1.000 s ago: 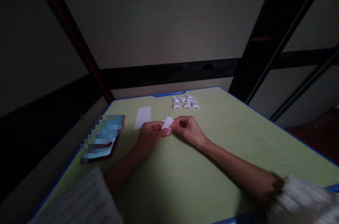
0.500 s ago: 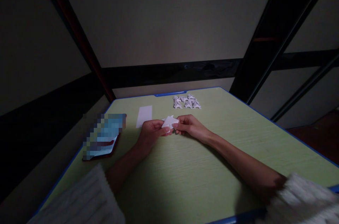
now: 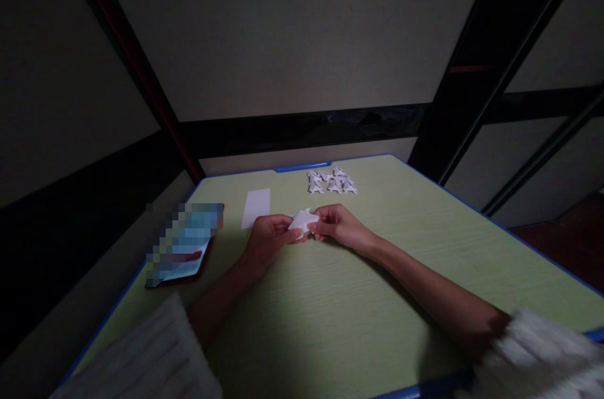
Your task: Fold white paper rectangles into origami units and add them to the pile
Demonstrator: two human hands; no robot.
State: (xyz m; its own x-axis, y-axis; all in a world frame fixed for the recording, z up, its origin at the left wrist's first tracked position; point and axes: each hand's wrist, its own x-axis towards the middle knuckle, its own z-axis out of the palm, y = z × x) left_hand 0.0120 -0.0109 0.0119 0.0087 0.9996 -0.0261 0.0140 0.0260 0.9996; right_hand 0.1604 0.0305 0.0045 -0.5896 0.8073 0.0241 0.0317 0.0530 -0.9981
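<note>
Between both hands is a small folded white paper [image 3: 303, 219] with pointed corners, raised a little over the table. My left hand [image 3: 272, 235] is closed on its left side, thumb lying on top near the lower edge. On the right side my right hand [image 3: 336, 221] pinches the paper between thumb and curled fingers. The undersides of the paper and some fingertips are hidden. Beyond my hands, several folded paper figures [image 3: 335, 184] sit in a cluster. A flat white sheet of paper [image 3: 257, 206] lies just past my left hand.
The light green table [image 3: 368, 323] has a blue edge. A tablet-like device [image 3: 186, 248] with a dark red border and a partly pixelated surface lies at the left edge. Behind the table stands a pale panelled wall [image 3: 302, 40] with a dark band.
Both hands stay in nearly the same place, still on the folded paper. My right thumb has shifted slightly on it, and the paper's outline looks a little different.
</note>
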